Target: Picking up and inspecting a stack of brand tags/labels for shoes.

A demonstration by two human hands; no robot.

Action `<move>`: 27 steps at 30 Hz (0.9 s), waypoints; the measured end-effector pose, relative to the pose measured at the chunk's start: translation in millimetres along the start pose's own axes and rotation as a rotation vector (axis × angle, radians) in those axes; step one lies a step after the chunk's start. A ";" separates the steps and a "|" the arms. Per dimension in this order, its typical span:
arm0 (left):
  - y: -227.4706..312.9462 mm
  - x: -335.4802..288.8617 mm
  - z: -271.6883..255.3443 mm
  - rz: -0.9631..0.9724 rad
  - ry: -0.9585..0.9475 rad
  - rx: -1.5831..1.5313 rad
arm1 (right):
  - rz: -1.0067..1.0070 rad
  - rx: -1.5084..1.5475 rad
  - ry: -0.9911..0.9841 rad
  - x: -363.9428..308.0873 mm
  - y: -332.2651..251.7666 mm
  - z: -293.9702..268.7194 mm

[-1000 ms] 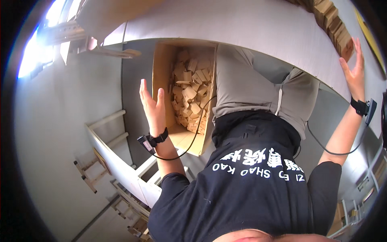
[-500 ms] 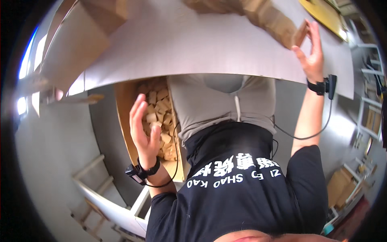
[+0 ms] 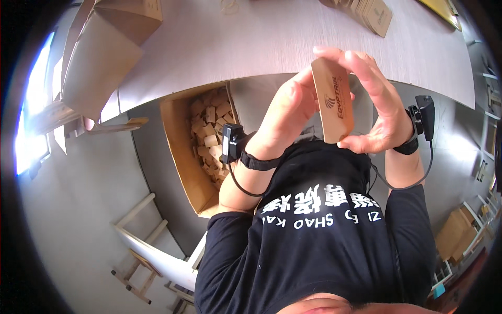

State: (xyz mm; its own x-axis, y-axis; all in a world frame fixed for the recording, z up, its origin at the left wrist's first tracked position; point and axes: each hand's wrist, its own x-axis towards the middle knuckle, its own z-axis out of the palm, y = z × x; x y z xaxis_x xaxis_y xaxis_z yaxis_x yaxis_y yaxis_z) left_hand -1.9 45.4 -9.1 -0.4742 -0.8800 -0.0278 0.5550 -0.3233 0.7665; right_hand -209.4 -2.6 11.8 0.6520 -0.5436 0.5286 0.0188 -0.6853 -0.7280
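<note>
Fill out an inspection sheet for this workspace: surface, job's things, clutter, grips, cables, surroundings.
Surface: pale grey table, mostly bare in the middle.
Job's things: flat brown paper sleeve held upright in front of the chest.
Clutter: stack of brown sleeves at the table's far edge; large cardboard box at its left end.
Grips: left hand and right hand both grip the sleeve.
Cables: black cables hang from black wrist devices on both arms.
Surroundings: open carton on the floor full of small tan pieces; light wooden frames lower left; bright window at left.
</note>
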 end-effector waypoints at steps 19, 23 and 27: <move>-20.8 -14.4 6.0 0.171 0.301 -0.311 | -0.211 -0.295 0.133 -2.0 2.4 14.3; -20.7 -17.4 -13.7 0.214 0.101 -0.064 | -0.191 -0.127 0.247 -0.5 3.8 13.0; 20.9 -29.5 -31.7 0.169 -0.048 0.526 | -0.106 0.029 0.143 1.7 3.6 5.3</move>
State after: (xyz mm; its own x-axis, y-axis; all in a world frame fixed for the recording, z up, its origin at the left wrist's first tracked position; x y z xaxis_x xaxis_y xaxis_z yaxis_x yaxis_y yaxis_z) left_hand 45.4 53.6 -12.5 -0.4457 -0.8836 0.1437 0.2161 0.0496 0.9751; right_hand -204.3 -3.4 7.7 0.5304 -0.5340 0.6584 0.1048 -0.7294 -0.6760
